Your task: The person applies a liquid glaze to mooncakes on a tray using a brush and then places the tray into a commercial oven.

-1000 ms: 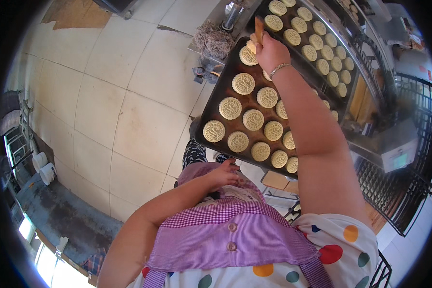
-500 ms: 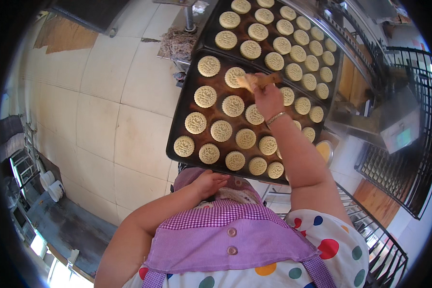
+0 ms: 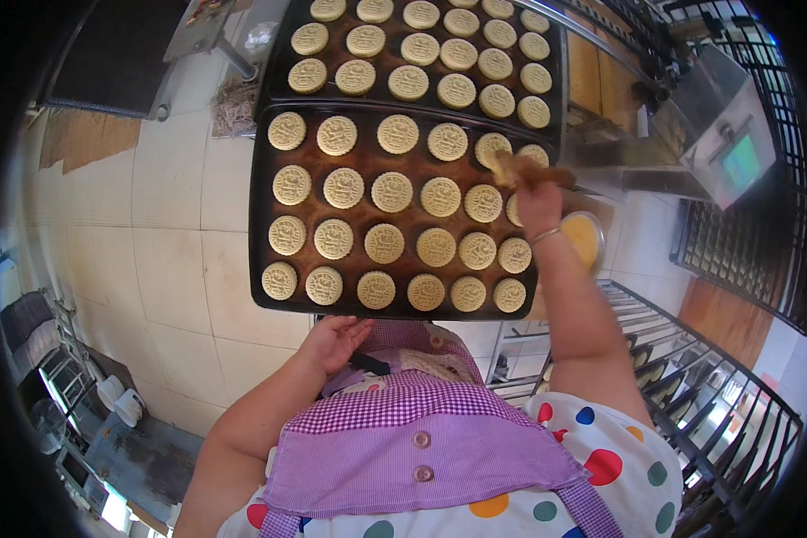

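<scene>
My right hand (image 3: 540, 211) is closed around the handle of a pastry brush (image 3: 504, 169), whose pale bristles rest on or just over a round pastry (image 3: 491, 148) near the far right corner of the nearer dark baking tray (image 3: 457, 314). Rows of pale pastries with scalloped edges and stamped tops, like mooncakes, fill this tray. At its near edge, toward the left, lies my left hand (image 3: 335, 344), palm turned up and fingers loosely stretched, holding nothing. Whether its fingertips touch the tray's rim I cannot tell.
Another baking tray (image 3: 386, 100) of pastries adjoins the far side. A bowl of yellow liquid (image 3: 585, 240) sits right of the near tray, partly behind my forearm. Metal racks (image 3: 690, 377) stand at the right, below a machine with a lit screen (image 3: 741, 166).
My right hand has carried the brush from a pastry at the far left of the near tray to one at its far right. The view has shifted, so the trays appear further left and straighter.
</scene>
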Demonstrator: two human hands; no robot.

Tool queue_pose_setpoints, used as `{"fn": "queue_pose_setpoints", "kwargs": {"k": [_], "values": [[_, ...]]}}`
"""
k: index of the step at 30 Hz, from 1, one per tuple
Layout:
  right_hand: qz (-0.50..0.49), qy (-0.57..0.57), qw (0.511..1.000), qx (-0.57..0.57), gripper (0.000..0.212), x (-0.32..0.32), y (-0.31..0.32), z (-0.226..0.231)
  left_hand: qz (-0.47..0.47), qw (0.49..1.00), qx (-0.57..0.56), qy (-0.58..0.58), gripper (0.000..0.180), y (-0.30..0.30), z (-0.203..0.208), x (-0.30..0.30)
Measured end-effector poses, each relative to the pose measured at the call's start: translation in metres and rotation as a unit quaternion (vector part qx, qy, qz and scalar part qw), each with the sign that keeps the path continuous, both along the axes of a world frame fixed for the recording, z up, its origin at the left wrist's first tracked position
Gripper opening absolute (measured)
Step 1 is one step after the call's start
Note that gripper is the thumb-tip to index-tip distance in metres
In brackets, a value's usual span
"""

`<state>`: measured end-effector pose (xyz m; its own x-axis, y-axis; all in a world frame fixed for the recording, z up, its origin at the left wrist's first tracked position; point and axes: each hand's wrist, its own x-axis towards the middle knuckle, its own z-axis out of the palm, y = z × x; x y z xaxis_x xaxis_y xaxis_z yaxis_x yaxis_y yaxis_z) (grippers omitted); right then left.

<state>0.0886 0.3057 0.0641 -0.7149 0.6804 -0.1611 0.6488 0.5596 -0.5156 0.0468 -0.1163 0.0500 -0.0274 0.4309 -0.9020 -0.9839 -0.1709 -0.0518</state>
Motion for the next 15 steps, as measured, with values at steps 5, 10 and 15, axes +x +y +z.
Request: {"fn": "queue_pose_setpoints", "kwargs": {"k": [5,10,15], "values": [[0.107,0.053,0.989,-0.090,0.024,0.097,-0.041,-0.016,0.010,1.000,-0.016,-0.008,0.013,0.003,0.002,0.000],[0.111,0.057,0.944,-0.305,0.025,0.172,-0.092,0.004,0.001,0.998,-0.058,0.014,0.021,0.016,0.011,0.003],[-0.014,0.067,0.982,-0.178,0.029,0.098,0.033,-0.004,-0.010,0.997,-0.063,0.041,0.028,0.015,0.006,0.009]]}}
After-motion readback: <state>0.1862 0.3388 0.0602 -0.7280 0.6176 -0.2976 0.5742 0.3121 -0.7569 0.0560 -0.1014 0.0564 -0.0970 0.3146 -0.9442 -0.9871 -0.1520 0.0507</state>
